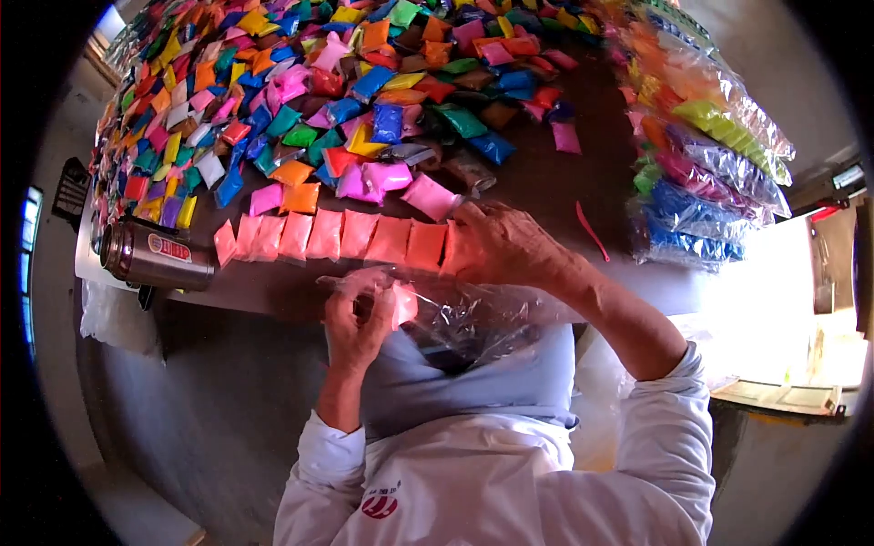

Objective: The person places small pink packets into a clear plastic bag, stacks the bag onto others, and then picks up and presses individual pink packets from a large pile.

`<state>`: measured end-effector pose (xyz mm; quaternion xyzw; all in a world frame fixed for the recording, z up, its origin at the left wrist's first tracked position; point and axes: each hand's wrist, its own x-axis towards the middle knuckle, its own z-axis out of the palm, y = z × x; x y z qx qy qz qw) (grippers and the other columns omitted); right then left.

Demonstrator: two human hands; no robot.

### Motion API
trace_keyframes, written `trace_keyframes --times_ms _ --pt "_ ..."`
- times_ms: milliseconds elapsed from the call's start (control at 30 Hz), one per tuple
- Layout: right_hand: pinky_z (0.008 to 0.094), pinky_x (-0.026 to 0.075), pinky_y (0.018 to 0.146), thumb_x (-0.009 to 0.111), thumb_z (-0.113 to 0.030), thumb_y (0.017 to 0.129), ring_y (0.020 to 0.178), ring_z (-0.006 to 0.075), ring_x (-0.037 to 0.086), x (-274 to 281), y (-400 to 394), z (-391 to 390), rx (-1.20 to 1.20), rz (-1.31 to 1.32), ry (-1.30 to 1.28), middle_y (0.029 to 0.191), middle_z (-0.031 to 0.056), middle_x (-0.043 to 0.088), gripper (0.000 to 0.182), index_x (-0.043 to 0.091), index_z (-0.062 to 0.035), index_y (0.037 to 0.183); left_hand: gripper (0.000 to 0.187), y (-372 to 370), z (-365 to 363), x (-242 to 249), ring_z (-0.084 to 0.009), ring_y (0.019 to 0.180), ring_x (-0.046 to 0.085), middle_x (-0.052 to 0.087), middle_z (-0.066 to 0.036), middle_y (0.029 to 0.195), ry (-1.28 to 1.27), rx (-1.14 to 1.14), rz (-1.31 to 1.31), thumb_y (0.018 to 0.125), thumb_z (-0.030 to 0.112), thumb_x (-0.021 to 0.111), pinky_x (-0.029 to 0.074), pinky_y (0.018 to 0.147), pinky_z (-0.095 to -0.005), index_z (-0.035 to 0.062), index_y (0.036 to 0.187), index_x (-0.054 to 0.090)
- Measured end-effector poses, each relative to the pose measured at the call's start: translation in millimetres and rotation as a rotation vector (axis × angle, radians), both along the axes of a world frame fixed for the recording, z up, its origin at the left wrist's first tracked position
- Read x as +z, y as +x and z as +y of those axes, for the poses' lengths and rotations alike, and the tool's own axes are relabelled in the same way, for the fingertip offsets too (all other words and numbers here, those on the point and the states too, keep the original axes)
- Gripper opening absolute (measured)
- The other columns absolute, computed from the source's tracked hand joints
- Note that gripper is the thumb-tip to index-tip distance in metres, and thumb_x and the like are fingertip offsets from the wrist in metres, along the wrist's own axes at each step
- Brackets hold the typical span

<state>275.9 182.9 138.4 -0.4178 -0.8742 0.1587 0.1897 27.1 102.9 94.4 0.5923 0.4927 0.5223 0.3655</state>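
Note:
A row of coral packets (pixel 357 235) lies side by side along the table's front edge. My right hand (pixel 510 241) is at the row's right end, its fingers curled over the last packet (pixel 462 249); its fingertips are partly hidden. Below the row, just off the table edge, my left hand (pixel 357 318) is closed on the mouth of a clear plastic bag (pixel 473 314). A coral packet (pixel 403 305) shows at the thumb of that hand, at the bag's opening. The bag hangs loosely over my lap.
Many small coloured packets (pixel 300 100) cover the back and left of the table (pixel 583 205). Filled clear bags (pixel 719 173) are stacked at the right. A metal flask (pixel 159 257) lies at the left front edge. A thin red strip (pixel 592 232) lies to the right of my right hand.

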Motion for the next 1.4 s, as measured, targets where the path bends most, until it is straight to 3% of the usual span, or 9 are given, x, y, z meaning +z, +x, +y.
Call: trace_keyframes --times_ms 233,533,700,967,1200,1267,1300,1333,1400 --pt "0.0415 0.05 0.084 0.083 -0.028 0.063 0.097 0.0365 0.062 -1 7 7 -0.001 0.091 -0.078 0.106 0.0178 0.063 0.068 0.052 -0.0034 0.118 0.024 0 3 -3 -0.0167 0.074 0.057 0.061 -0.009 0.084 0.152 0.018 0.081 0.084 0.023 0.068 0.045 0.067 -0.0273 0.0008 0.091 0.061" --pt "0.0407 0.05 0.087 0.081 -0.028 0.067 0.104 0.0349 0.06 0 56 14 -0.376 -0.034 -0.011 0.113 0.0165 0.063 0.065 0.055 -0.0031 0.122 0.021 4 -1 -12 -0.0043 0.06 0.046 0.055 0.001 0.069 -0.001 0.074 -0.046 0.084 0.023 0.07 0.036 0.051 -0.0214 0.0036 0.084 0.06" --pt "0.0498 0.049 0.081 0.076 -0.039 0.074 0.096 0.0421 0.059 -19 60 8 -0.303 0.027 0.151 0.105 0.0204 0.062 0.065 0.05 -0.003 0.122 0.023 -3 -1 -15 -0.0094 0.061 0.051 0.057 -0.002 0.07 -0.026 0.069 0.072 0.083 0.024 0.069 0.04 0.054 -0.0249 0.0031 0.084 0.061" --pt "0.0486 0.037 0.101 0.071 -0.038 0.081 0.122 0.0423 0.043 -15 48 -8 -0.342 -0.103 0.156 0.135 0.0246 0.043 0.08 0.034 0.0038 0.137 0.025 -3 1 -15 -0.0132 0.063 0.054 0.06 -0.004 0.073 0.067 0.073 0.077 0.084 0.026 0.069 0.041 0.056 -0.0272 0.0033 0.083 0.061" --pt "0.0463 0.044 0.096 0.07 -0.028 0.079 0.111 0.0436 0.053 -19 64 8 -0.251 -0.185 0.141 0.122 0.0245 0.054 0.07 0.04 0.0025 0.135 0.025 0 1 -9 -0.0142 0.067 0.055 0.06 -0.005 0.076 0.056 0.071 0.09 0.084 0.028 0.069 0.044 0.06 -0.0277 0.0034 0.088 0.062" --pt "0.0394 0.053 0.078 0.069 -0.018 0.078 0.089 0.0335 0.063 -10 70 11 -0.32 -0.092 0.056 0.109 0.0201 0.06 0.044 0.056 -0.0018 0.117 0.025 -3 -2 -4 -0.0145 0.068 0.056 0.061 -0.006 0.077 -0.04 0.06 0.095 0.084 0.028 0.069 0.044 0.061 -0.0281 0.0033 0.089 0.062" --pt "0.0296 0.052 0.075 0.067 -0.013 0.083 0.084 0.0197 0.065 4 71 3 -0.328 0.427 -0.019 0.102 0.0136 0.065 0.024 0.061 -0.0038 0.105 0.026 -4 -4 -2 -0.0148 0.068 0.056 0.061 -0.006 0.078 -0.14 0.049 0.098 0.084 0.027 0.068 0.045 0.063 -0.0284 0.0032 0.09 0.063" --pt "0.024 0.05 0.077 0.066 -0.011 0.087 0.09 0.0122 0.062 17 70 -7 -0.533 0.753 -0.289 0.101 0.0079 0.067 0.028 0.06 -0.0023 0.113 0.026 -4 -5 -3 -0.0148 0.068 0.056 0.061 -0.006 0.078 -0.145 0.061 0.098 0.084 0.027 0.068 0.045 0.063 -0.0284 0.0032 0.09 0.063" --pt "0.0275 0.049 0.088 0.067 -0.028 0.088 0.099 0.0175 0.061 51 76 -42 -0.57 1.004 -0.236 0.113 0.0114 0.064 0.054 0.052 0.0043 0.129 0.024 -1 -3 -5 -0.0141 0.068 0.056 0.061 -0.005 0.077 -0.068 0.071 0.06 0.085 0.026 0.068 0.045 0.064 -0.0282 0.0028 0.09 0.063"
